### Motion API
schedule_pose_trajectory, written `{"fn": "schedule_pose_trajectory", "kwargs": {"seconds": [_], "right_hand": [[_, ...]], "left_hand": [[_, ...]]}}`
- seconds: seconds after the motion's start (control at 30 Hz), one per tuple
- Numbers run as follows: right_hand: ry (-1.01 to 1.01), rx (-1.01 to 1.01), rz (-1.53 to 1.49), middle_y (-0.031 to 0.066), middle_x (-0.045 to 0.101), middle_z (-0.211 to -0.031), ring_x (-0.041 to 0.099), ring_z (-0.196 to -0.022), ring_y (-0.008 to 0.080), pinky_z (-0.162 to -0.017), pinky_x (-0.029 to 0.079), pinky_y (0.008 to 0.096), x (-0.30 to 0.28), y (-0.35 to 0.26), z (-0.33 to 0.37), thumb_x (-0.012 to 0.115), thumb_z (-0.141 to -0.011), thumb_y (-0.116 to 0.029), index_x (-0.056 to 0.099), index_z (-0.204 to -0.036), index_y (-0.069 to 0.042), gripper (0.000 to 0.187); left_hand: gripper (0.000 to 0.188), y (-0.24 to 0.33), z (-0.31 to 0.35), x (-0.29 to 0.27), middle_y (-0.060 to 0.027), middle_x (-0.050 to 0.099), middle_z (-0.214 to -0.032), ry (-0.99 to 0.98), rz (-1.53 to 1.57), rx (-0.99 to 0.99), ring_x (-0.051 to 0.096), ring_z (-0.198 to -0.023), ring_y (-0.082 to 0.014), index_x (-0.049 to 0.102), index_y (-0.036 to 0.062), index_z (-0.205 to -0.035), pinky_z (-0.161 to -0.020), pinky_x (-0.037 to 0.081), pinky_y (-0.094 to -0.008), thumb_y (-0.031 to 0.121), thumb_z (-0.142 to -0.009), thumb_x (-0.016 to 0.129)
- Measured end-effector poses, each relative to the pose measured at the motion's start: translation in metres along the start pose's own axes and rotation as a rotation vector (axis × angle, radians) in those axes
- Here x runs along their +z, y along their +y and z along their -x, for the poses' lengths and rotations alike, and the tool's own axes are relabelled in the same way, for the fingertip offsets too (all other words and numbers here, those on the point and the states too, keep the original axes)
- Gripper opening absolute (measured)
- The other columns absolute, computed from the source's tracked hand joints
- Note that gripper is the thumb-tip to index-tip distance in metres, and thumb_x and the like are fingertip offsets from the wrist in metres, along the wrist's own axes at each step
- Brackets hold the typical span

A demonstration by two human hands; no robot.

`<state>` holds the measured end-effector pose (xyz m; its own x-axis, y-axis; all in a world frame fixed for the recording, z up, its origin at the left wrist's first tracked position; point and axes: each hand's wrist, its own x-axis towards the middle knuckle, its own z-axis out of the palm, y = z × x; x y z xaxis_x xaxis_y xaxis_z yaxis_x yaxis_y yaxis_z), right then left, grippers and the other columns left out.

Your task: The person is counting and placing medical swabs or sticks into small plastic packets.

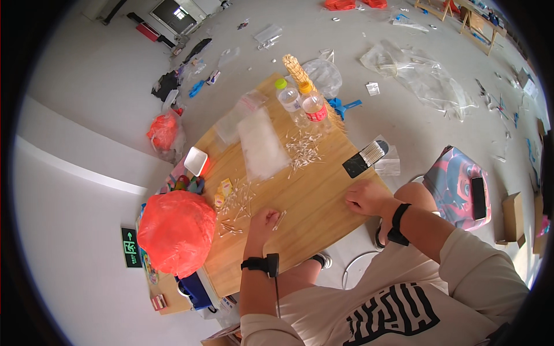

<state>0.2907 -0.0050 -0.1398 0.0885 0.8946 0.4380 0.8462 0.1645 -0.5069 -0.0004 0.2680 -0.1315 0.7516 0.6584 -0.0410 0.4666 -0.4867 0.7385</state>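
Note:
My left hand (265, 219) is closed around a few cotton swabs (280, 220) above the wooden table (311, 207). At the table's right edge, my right hand (365, 197) rests with its fingers curled under; whatever they may hold is hidden. Just beyond it lies a black card (355, 165) with a row of cotton swabs (372, 152) on it. One loose heap of swabs (304, 151) lies in the table's middle, another heap (239, 199) to the left. Beside the left heap are small yellow packets (223, 192).
Two plastic bottles (314, 106) stand at the far end, near clear plastic bags (262, 144). A red plastic bag (178, 233) bulges at the left edge, with a white-and-red tub (197, 161) beyond it. On the right, a stool (456, 179) carries a phone (478, 198).

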Motion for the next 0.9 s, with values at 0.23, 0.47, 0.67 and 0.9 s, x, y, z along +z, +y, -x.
{"fn": "schedule_pose_trajectory", "kwargs": {"seconds": [0.23, 0.47, 0.67, 0.9], "right_hand": [[-0.038, 0.014, 0.041, 0.0055, 0.061, -0.077, 0.063, -0.078, 0.0292, -0.07, 0.053, 0.0415, 0.006, 0.008, 0.006, 0.065, -0.081, -0.018, 0.062, -0.075, -0.011, 0.009], [-0.059, 0.022, 0.043, 0.0051, 0.062, -0.079, 0.063, -0.08, 0.0292, -0.072, 0.053, 0.0416, 0.003, 0.003, 0.003, 0.063, -0.083, -0.019, 0.062, -0.076, -0.011, 0.011], [-0.042, 0.027, 0.006, 0.006, 0.062, -0.077, 0.062, -0.079, 0.0301, -0.073, 0.053, 0.0426, 0.005, 0.005, 0.004, 0.064, -0.082, -0.017, 0.061, -0.075, -0.009, 0.01], [-0.036, 0.018, -0.037, 0.0061, 0.062, -0.078, 0.063, -0.081, 0.0298, -0.073, 0.053, 0.0427, -0.001, 0.001, 0.003, 0.066, -0.081, -0.016, 0.063, -0.077, -0.01, 0.007]], "left_hand": [[0.029, -0.005, -0.063, -0.006, -0.0137, 0.065, -0.096, 0.297, -0.316, 0.055, 0.064, -0.089, -0.0328, 0.062, 0.0085, -0.12, -0.078, 0.051, -0.0445, 0.013, -0.091, 0.069], [0.022, -0.025, -0.088, -0.011, -0.0125, 0.064, -0.098, 0.244, -0.551, 0.085, 0.064, -0.097, -0.0362, 0.061, 0.0105, -0.108, -0.083, 0.05, -0.0492, 0.016, -0.09, 0.071], [0.011, -0.025, -0.06, -0.018, -0.0116, 0.065, -0.098, 0.123, -0.587, 0.096, 0.065, -0.095, -0.0351, 0.067, 0.0112, -0.093, -0.081, 0.052, -0.0493, 0.019, -0.087, 0.073], [0.012, -0.021, 0.012, -0.011, -0.0137, 0.066, -0.094, 0.067, -0.411, -0.091, 0.067, -0.091, -0.0326, 0.07, 0.008, -0.093, -0.081, 0.053, -0.0452, 0.018, -0.086, 0.072]]}}
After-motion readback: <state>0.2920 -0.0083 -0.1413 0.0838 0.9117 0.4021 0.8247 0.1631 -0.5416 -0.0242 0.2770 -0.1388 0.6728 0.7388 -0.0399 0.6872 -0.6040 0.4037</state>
